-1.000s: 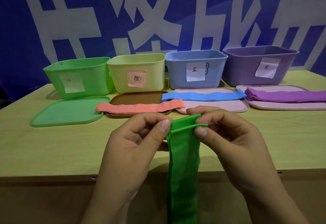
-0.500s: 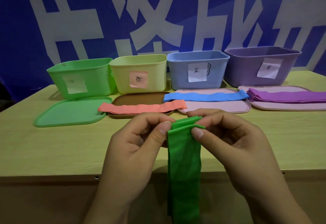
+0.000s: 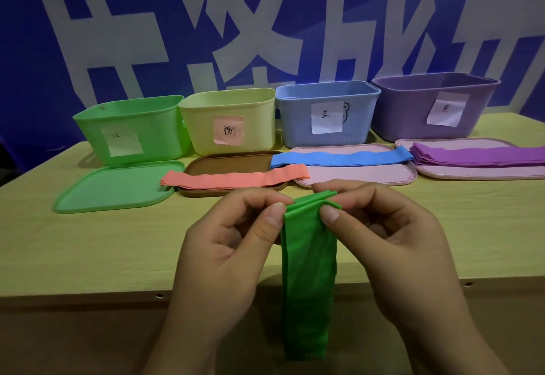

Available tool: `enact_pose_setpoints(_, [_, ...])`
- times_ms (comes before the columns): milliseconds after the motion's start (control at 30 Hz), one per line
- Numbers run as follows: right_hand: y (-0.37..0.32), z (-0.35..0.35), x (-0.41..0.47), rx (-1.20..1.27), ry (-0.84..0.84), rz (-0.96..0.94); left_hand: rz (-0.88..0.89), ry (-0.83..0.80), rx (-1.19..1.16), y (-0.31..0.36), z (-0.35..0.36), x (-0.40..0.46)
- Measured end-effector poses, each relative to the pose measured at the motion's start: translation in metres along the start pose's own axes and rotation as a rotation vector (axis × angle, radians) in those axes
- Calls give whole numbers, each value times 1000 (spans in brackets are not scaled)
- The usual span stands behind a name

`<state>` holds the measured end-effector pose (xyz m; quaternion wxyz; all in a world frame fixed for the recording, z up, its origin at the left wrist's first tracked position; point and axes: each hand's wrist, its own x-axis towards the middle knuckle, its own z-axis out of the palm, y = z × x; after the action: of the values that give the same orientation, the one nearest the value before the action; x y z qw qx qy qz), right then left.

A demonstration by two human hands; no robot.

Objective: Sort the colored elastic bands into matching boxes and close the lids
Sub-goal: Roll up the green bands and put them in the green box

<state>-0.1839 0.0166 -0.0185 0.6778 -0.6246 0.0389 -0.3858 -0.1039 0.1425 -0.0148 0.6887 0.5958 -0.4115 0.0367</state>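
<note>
A stack of green elastic bands hangs down over the table's front edge. My left hand and my right hand pinch its top end from either side. Behind stand an open green box, a yellow box with a pink label, a blue box and a purple box. Pink bands lie across a brown lid. Blue bands rest on a pink lid. Purple bands lie on another pink lid.
A green lid lies flat in front of the green box. The wooden table has its front edge right below my hands. A blue wall with large white characters rises behind the boxes.
My hands have shifted the top end of the green bands slightly; the layers at the top now show fanned between my fingers. The camera view rose a little.
</note>
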Motion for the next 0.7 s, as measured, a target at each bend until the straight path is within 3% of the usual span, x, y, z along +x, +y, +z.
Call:
enact_pose_setpoints(433, [4, 4, -3, -2, 13, -97, 81, 25, 126, -4, -2, -2])
enact_pose_setpoints(700, [0, 1, -2, 26, -91, -90, 96, 61, 67, -6, -2, -3])
